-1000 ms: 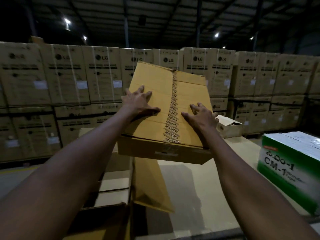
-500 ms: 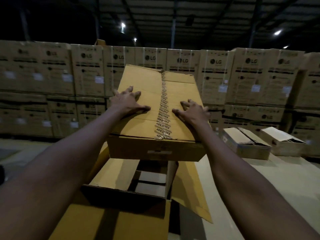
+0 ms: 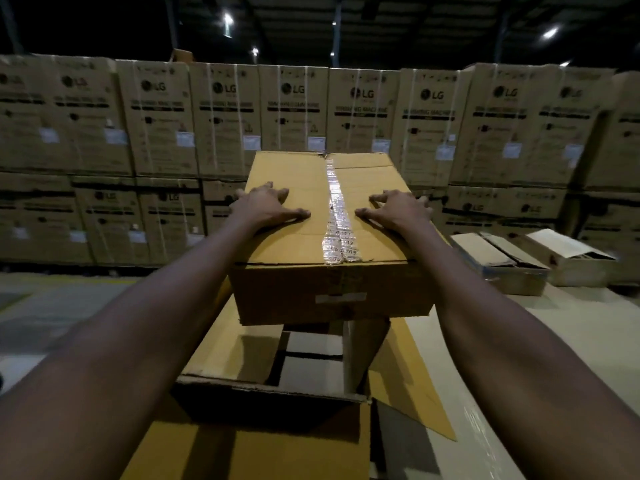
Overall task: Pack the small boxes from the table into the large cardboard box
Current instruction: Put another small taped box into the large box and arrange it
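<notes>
A brown cardboard box point(image 3: 332, 292), sealed with a strip of shiny printed tape along its top, hangs level just above the open large cardboard box point(image 3: 270, 389). My left hand point(image 3: 266, 206) lies on the left half of its lid and my right hand point(image 3: 398, 209) on the right half, fingers spread toward the side edges, both holding it. The large box's flaps point(image 3: 225, 344) stand open, and pale box tops show inside under the held box.
Two small boxes with loose flaps point(image 3: 498, 265) point(image 3: 571, 258) sit on the pale table point(image 3: 554, 341) at the right. A wall of stacked LG cartons point(image 3: 225, 116) fills the background. The floor point(image 3: 52, 306) lies to the left.
The taped box has tipped from a steep tilt to level and come down closer over the open large box. My view has swung left; the green-and-white box is out of sight.
</notes>
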Available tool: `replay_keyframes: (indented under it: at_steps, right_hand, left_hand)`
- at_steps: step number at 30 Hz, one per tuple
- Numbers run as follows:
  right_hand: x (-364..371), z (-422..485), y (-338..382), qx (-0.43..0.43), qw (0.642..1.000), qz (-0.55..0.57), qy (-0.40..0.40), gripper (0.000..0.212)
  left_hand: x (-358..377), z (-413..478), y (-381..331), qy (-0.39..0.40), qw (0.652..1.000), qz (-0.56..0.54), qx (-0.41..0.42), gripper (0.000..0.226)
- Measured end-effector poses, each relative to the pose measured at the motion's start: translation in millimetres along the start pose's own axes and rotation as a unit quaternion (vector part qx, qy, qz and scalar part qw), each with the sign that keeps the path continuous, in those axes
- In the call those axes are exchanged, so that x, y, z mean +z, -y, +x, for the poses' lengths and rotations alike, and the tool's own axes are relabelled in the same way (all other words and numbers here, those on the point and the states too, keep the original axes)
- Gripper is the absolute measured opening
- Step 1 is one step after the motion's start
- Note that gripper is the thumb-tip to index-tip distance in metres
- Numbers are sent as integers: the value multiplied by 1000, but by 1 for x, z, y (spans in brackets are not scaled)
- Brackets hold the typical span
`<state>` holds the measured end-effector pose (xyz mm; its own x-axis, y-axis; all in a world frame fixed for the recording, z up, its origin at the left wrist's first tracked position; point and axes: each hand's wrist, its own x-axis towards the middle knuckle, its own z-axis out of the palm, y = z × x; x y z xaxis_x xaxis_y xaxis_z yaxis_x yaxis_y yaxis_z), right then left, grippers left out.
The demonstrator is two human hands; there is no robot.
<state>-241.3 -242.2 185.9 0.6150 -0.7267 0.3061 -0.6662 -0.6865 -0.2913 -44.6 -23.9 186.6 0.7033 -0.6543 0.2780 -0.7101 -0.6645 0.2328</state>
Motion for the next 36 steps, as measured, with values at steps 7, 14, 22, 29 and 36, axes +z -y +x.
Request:
replay_keyframes:
  at_steps: [7,14,22,29,36]
  right_hand:
    - [-2,-3,-43,117,991,-58,34,85]
    - [23,-31,-73,179,975,-107,70,85]
    - [36,-46,-75,154,971,-173,58,82]
    - [41,-43,-77,162,967,-188,63,87]
    - [51,-43,-82,146,965,-209,56,87]
  left_hand:
    - [48,47,-38,88,992,-23,90,99]
    - [101,53,-50,163,972,-26,166,89]
    - [133,40,-33,168,960,-98,203,76]
    - [164,22,17,118,934,-299,154,52]
    - [199,12,61,131,951,-255,118,58]
